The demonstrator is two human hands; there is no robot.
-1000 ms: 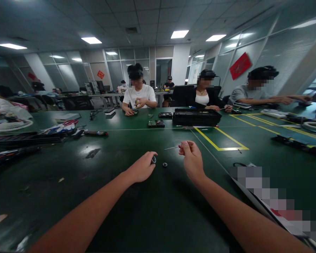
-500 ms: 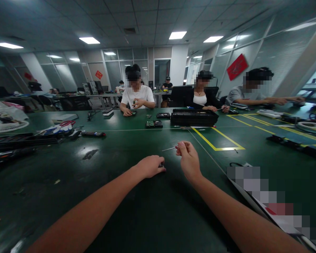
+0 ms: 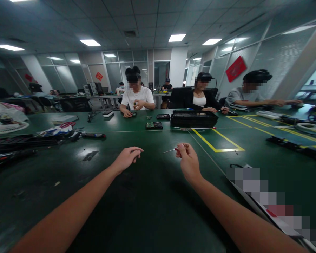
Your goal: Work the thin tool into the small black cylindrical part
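My right hand [image 3: 188, 160] is closed around the red handle of a small screwdriver [image 3: 169, 151], its thin metal shaft pointing left over the green table [image 3: 147, 196]. To the left, my left hand [image 3: 126, 160] hovers above the tabletop with the index finger stretched out and the other fingers loosely bent. I see nothing held in it, though its palm side is partly hidden. Beyond both hands lies a hard drive [image 3: 154, 125] with a green circuit board, and another dark drive [image 3: 163, 116] sits behind it near a long black tray [image 3: 194, 119].
Co-workers sit across the table, one in a white shirt [image 3: 138, 96] handling small parts. At left lie a dark electric screwdriver [image 3: 93, 135] and a pile of tools with red handles [image 3: 64, 126]. Yellow tape [image 3: 229, 150] marks the right side. A white-edged item [image 3: 249, 196] lies near my right forearm.
My left hand has moved left, away from the screwdriver tip, and its fingers have loosened; the small dark thing seen at its fingertips no longer shows. My right hand has barely moved.
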